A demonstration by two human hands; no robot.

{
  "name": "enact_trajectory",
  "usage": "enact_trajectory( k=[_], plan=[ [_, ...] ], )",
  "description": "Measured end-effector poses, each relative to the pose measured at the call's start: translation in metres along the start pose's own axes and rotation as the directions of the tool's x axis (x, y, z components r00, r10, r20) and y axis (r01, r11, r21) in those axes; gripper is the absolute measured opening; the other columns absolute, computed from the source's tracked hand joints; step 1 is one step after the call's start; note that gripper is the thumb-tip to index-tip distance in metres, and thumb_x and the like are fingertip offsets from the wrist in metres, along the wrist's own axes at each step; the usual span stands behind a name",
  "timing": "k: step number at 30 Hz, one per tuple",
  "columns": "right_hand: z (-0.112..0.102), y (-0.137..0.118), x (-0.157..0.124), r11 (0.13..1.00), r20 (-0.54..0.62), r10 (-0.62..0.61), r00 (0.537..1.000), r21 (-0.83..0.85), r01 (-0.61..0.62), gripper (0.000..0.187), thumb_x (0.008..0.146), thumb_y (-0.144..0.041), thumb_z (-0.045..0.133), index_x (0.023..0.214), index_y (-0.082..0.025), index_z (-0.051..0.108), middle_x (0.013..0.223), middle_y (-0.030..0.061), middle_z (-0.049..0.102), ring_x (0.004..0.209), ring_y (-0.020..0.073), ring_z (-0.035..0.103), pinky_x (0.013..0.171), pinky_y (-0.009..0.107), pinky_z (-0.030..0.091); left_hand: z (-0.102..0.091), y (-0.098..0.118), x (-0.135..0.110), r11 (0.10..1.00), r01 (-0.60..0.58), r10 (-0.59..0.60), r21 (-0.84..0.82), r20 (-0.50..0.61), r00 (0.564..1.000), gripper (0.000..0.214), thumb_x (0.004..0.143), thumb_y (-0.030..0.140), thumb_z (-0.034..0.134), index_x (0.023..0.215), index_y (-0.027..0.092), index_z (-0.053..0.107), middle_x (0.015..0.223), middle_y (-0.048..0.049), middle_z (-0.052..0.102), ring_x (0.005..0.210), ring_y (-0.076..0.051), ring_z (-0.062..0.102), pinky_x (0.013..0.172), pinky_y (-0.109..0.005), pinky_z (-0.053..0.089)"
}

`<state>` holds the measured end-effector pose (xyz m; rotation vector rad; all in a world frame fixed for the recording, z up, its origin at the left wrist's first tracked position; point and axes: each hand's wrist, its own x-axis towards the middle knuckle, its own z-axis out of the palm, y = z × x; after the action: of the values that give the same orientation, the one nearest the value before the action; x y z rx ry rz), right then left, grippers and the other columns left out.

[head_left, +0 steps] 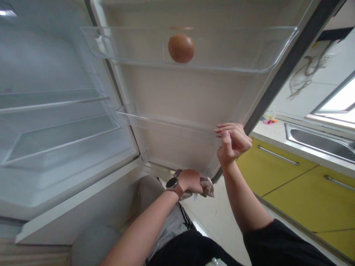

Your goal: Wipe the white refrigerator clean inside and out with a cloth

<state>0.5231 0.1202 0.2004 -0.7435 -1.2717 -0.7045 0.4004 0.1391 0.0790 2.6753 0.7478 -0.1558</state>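
Observation:
My left hand [190, 180], with a watch [172, 183] on its wrist, is closed on a brown patterned cloth [207, 186] low at the bottom of the open fridge door. Cloth ends stick out on both sides of the fist. My right hand [234, 142] is at the right end of the clear middle door shelf [166, 121], its fingers bent over the rim. What lies under its palm is hidden. Higher up, a round brown egg-like object [181, 48] sits in the clear upper door shelf [235, 65].
To the left is the fridge interior with glass shelves [66, 136]. Right of the door stand yellow cabinets [291, 177] under a counter with a steel sink [318, 142]. Small colourful items [269, 120] lie on the counter. A cable [307, 70] hangs on the wall.

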Motion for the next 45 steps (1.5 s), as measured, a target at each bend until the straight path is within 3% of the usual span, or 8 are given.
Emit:
enact_trajectory(
  k=[7, 10, 16, 21, 29, 32, 38, 45],
  plan=[
    [-0.002, -0.005, -0.003, 1.0, 0.04, -0.025, 0.999, 0.017, 0.025, 0.031, 0.095, -0.031, 0.056, 0.065, -0.024, 0.062, 0.068, -0.0015, 0.069, 0.074, 0.0213, 0.074, 0.077, 0.042, 0.054, -0.008, -0.075, -0.035, 0.983, 0.17, -0.167, 0.063, -0.049, 0.985, 0.04, 0.069, 0.042, 0.075, 0.107, 0.032, 0.08, 0.106, -0.0086, 0.082, 0.097, -0.033, 0.077, 0.075, -0.035, 0.054],
    [0.0, -0.004, -0.002, 0.999, 0.021, -0.029, 0.999, 0.031, 0.029, 0.031, 0.095, -0.03, 0.056, 0.066, -0.024, 0.062, 0.068, -0.0017, 0.068, 0.074, 0.0206, 0.074, 0.077, 0.041, 0.054, -0.012, -0.108, -0.054, 0.955, 0.276, -0.262, 0.107, -0.124, 0.957, 0.034, 0.073, 0.04, 0.072, 0.105, 0.031, 0.08, 0.105, -0.0084, 0.082, 0.099, -0.033, 0.077, 0.077, -0.036, 0.053],
    [0.003, 0.013, -0.003, 1.0, 0.008, 0.027, 1.0, 0.012, -0.027, 0.035, 0.097, -0.034, 0.054, 0.064, -0.024, 0.06, 0.065, -0.0011, 0.063, 0.074, 0.0209, 0.072, 0.077, 0.041, 0.053, -0.001, -0.133, -0.072, 0.941, 0.305, -0.245, 0.145, -0.328, 0.913, 0.017, 0.082, 0.03, 0.066, 0.095, 0.023, 0.076, 0.103, -0.0105, 0.079, 0.105, -0.031, 0.073, 0.09, -0.04, 0.048],
    [0.009, 0.032, -0.001, 0.996, -0.083, 0.045, 0.996, 0.078, -0.038, 0.036, 0.096, -0.032, 0.056, 0.062, -0.024, 0.056, 0.061, -0.0016, 0.058, 0.07, 0.0204, 0.069, 0.076, 0.04, 0.05, 0.019, -0.117, -0.059, 0.953, 0.259, -0.164, 0.157, -0.451, 0.877, 0.039, 0.078, 0.02, 0.067, 0.116, 0.02, 0.072, 0.117, -0.012, 0.075, 0.115, -0.033, 0.065, 0.102, -0.047, 0.042],
    [0.01, 0.048, 0.001, 0.995, -0.082, 0.06, 0.995, 0.078, -0.054, 0.041, 0.096, -0.037, 0.055, 0.057, -0.023, 0.049, 0.057, -0.0018, 0.052, 0.066, 0.02, 0.066, 0.074, 0.039, 0.048, 0.075, -0.018, 0.007, 0.953, 0.019, 0.163, 0.302, -0.564, 0.81, 0.054, 0.099, 0.019, 0.051, 0.153, 0.017, 0.05, 0.152, -0.0128, 0.06, 0.138, -0.028, 0.051, 0.122, -0.053, 0.031],
    [0.008, 0.052, 0.0, 0.996, -0.053, 0.076, 0.996, 0.056, -0.073, 0.043, 0.097, -0.041, 0.054, 0.058, -0.024, 0.048, 0.058, -0.0018, 0.05, 0.067, 0.0199, 0.066, 0.075, 0.04, 0.048, 0.094, -0.011, 0.02, 0.918, 0.015, 0.237, 0.395, -0.58, 0.779, 0.055, 0.107, 0.021, 0.038, 0.162, 0.018, 0.04, 0.162, -0.0101, 0.051, 0.147, -0.026, 0.045, 0.124, -0.052, 0.033],
    [0.008, 0.065, -0.002, 0.993, -0.011, 0.11, 0.994, 0.042, -0.11, 0.044, 0.097, -0.045, 0.052, 0.059, -0.024, 0.047, 0.06, -0.0015, 0.051, 0.07, 0.0196, 0.065, 0.077, 0.04, 0.049, 0.104, -0.078, 0.001, 0.884, 0.102, 0.188, 0.457, -0.547, 0.815, 0.062, 0.106, 0.017, 0.038, 0.167, 0.029, 0.034, 0.171, -0.0049, 0.039, 0.157, -0.027, 0.036, 0.126, -0.056, 0.033],
    [0.013, 0.074, -0.003, 0.986, -0.026, 0.163, 0.986, 0.038, -0.162, 0.047, 0.097, -0.049, 0.051, 0.058, -0.024, 0.043, 0.061, -0.0011, 0.05, 0.072, 0.0196, 0.065, 0.079, 0.041, 0.049, 0.093, -0.165, -0.05, 0.867, 0.27, 0.04, 0.419, -0.597, 0.801, 0.064, 0.103, 0.016, 0.041, 0.166, 0.023, 0.037, 0.17, -0.0109, 0.04, 0.16, -0.031, 0.032, 0.13, -0.061, 0.019]
  ],
)
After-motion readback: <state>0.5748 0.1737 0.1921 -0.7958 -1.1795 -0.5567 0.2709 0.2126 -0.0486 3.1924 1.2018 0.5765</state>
